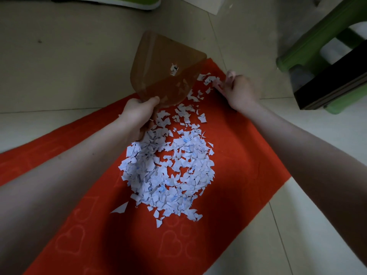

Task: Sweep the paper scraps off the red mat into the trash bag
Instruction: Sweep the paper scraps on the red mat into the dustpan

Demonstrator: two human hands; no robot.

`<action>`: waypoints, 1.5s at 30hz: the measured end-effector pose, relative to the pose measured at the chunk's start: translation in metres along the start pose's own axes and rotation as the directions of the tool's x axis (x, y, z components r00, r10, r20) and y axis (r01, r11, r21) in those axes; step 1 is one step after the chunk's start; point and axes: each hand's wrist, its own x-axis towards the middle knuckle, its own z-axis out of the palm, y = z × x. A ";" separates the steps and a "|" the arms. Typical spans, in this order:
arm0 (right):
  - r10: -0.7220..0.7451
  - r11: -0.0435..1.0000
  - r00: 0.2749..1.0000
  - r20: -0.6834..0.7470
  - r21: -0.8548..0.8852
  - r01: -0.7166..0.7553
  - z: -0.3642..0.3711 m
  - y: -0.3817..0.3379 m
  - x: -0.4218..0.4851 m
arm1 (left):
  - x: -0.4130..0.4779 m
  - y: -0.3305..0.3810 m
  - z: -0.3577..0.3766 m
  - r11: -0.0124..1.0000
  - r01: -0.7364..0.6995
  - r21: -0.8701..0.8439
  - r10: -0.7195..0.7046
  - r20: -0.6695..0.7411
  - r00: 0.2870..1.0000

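A red mat with faint heart outlines lies on the tiled floor. A broad heap of white paper scraps covers its middle, with looser scraps trailing toward the far end. My left hand grips a translucent brown dustpan by its near end, tilted over the mat's far edge; a scrap clings inside it. My right hand is at the mat's far right corner, fingers pinched on the mat's edge among scattered scraps. No trash bag is in view.
A green plastic stool stands at the upper right with a dark box-like object beside it. A green-and-white item lies at the top edge. Beige floor tiles surround the mat.
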 end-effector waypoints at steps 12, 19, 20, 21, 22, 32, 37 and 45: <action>-0.247 0.935 0.967 0.057 0.275 0.223 -0.025 0.021 -0.030 | 0.002 0.002 -0.005 1.000 0.015 0.015 -0.015 -0.014 1.000; -0.132 0.954 0.990 -0.054 0.266 0.141 -0.021 0.026 0.010 | 0.011 0.004 -0.001 0.999 0.030 -0.014 -0.030 0.003 1.000; -0.114 0.957 0.990 -0.084 0.257 0.132 -0.020 0.027 0.017 | 0.012 0.004 0.000 0.999 0.038 -0.014 -0.038 0.000 0.999; -0.088 0.967 0.990 -0.114 0.229 0.112 -0.017 0.027 0.024 | 0.014 0.004 0.000 0.999 0.042 -0.015 -0.042 -0.006 0.999; -0.059 0.978 0.987 -0.148 0.190 0.087 -0.015 0.027 0.032 | 0.016 0.005 0.000 0.999 0.044 -0.020 -0.045 -0.012 0.999; -0.033 0.998 0.991 -0.126 -0.064 0.025 0.010 0.007 0.073 | 0.025 0.004 0.003 0.998 0.046 -0.045 -0.048 -0.031 0.998; -0.155 0.987 0.987 0.043 -0.042 0.157 0.002 0.008 0.055 | 0.025 0.003 -0.001 0.997 0.045 -0.063 -0.048 -0.032 0.998; -0.216 0.931 0.974 0.062 0.314 0.186 -0.038 0.011 0.019 | 0.023 0.006 -0.005 0.998 0.043 -0.045 -0.044 -0.031 0.999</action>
